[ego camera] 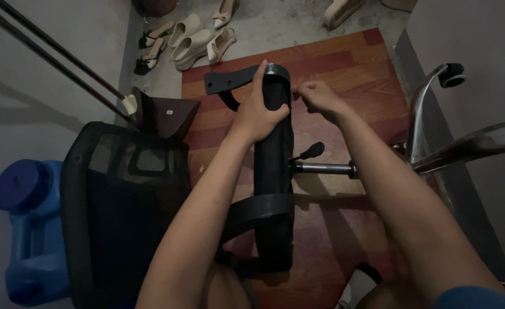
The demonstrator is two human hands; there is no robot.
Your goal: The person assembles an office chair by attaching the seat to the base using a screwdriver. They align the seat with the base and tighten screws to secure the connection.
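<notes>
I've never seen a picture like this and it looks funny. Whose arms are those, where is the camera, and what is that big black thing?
The camera sits on a person's head and looks down, so the two arms are that person's own. The big black thing is an office chair seat, tipped on its side on a reddish floor mat. The left hand grips its top edge. The right hand pinches at that same edge with its fingertips. A metal post sticks out of the seat toward the shiny chair legs. On the left lie a mesh chair back and a blue jug. Shoes wait farther away.
</notes>
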